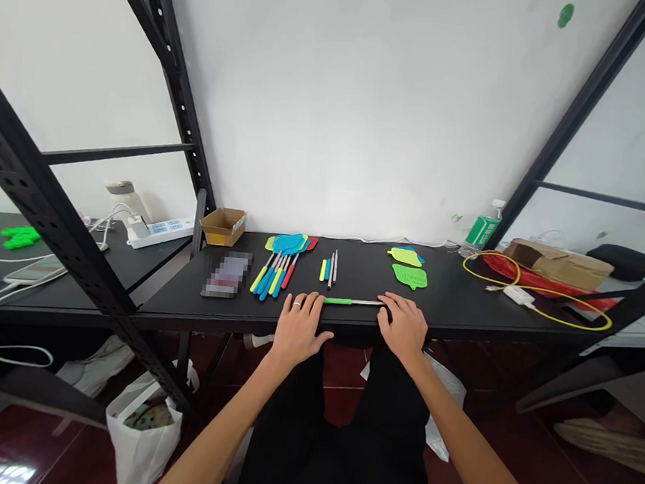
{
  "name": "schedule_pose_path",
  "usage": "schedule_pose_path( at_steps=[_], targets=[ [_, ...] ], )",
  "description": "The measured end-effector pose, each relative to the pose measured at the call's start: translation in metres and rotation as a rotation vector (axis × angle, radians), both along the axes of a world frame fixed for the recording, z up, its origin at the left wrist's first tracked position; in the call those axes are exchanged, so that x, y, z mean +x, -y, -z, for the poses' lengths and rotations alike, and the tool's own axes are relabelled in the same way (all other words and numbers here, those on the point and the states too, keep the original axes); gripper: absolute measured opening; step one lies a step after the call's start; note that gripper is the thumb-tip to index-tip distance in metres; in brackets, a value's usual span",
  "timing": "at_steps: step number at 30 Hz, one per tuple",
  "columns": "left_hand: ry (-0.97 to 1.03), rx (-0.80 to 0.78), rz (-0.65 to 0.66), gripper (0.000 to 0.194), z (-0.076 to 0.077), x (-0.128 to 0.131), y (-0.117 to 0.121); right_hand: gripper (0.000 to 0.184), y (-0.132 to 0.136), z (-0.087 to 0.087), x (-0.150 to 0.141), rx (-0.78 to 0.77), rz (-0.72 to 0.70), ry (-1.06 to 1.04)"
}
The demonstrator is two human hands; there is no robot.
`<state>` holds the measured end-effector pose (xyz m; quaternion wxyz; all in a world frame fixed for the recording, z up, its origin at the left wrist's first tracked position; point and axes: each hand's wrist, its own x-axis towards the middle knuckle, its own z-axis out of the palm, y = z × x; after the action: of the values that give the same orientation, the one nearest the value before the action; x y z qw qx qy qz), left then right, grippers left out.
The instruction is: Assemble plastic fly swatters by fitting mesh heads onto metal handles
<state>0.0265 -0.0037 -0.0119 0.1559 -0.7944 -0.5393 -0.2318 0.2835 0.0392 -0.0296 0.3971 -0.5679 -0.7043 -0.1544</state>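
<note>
A slim green-and-silver metal rod (351,302) on a black tabletop (463,307), between left hand (297,329) and right hand (399,328), fingers (389,306) spread flat, not pinching, tips just beside its ends

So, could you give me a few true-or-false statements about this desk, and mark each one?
1. The left hand and right hand are at either end of a green-gripped metal rod. True.
2. The right hand is gripping the plastic water bottle. False: the bottle stands at the desk's far right, away from both hands.
3. A small open cardboard box sits at the left end of the black desk. True.
4. A yellow cable lies inside that box. False: it lies loose on the desk's right side.
5. A green mesh fly-swatter head lies on the floor. False: it lies on the desk.
</note>
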Motion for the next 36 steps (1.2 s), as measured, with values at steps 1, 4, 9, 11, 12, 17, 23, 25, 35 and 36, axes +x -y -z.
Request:
schedule_pose_path(
  at_steps=[1,4,9,11,12,17,23,25,35,36],
  targets=[
    [0.001,0.0,-0.002,0.067,0.0002,0.0,-0.0001,0.03,0.0,0.0,0.0001,0.002,-0.001,-0.001],
    [0.005,-0.003,0.002,0.068,0.0005,-0.0001,-0.0004,0.03,0.0002,-0.0002,0.0,0.001,0.002,0.002],
    [0.015,-0.008,-0.001,0.069,0.0004,0.0001,-0.0009,0.03,0.0004,-0.0004,-0.0001,0.004,0.001,0.001],
    [0.018,-0.01,-0.001,0.069,0.0003,0.0003,-0.0011,0.03,0.0003,-0.0004,-0.0001,0.007,0.001,0.002],
    [0.019,-0.011,0.0,0.068,0.0001,0.0003,-0.0011,0.03,0.0003,-0.0004,-0.0001,0.005,0.002,0.003],
    [0.026,-0.008,-0.005,0.066,-0.0013,0.0009,-0.0004,0.03,0.0005,-0.0004,-0.0004,-0.002,0.009,0.008],
    [0.023,-0.009,0.003,0.065,-0.0022,0.0009,0.0004,0.03,0.0007,-0.0005,-0.0004,0.006,0.003,0.004],
    [0.027,-0.011,0.004,0.063,-0.0019,0.0008,0.0003,0.03,0.0006,-0.0006,-0.0004,0.009,0.007,0.01],
    [0.037,-0.008,0.006,0.06,-0.0022,0.0014,0.0002,0.03,0.0008,-0.0007,-0.0001,0.0,0.0,0.003],
    [0.037,-0.009,0.008,0.06,-0.0024,0.0014,0.0003,0.03,0.0009,-0.0008,-0.0002,0.0,-0.001,0.0]
  ],
)
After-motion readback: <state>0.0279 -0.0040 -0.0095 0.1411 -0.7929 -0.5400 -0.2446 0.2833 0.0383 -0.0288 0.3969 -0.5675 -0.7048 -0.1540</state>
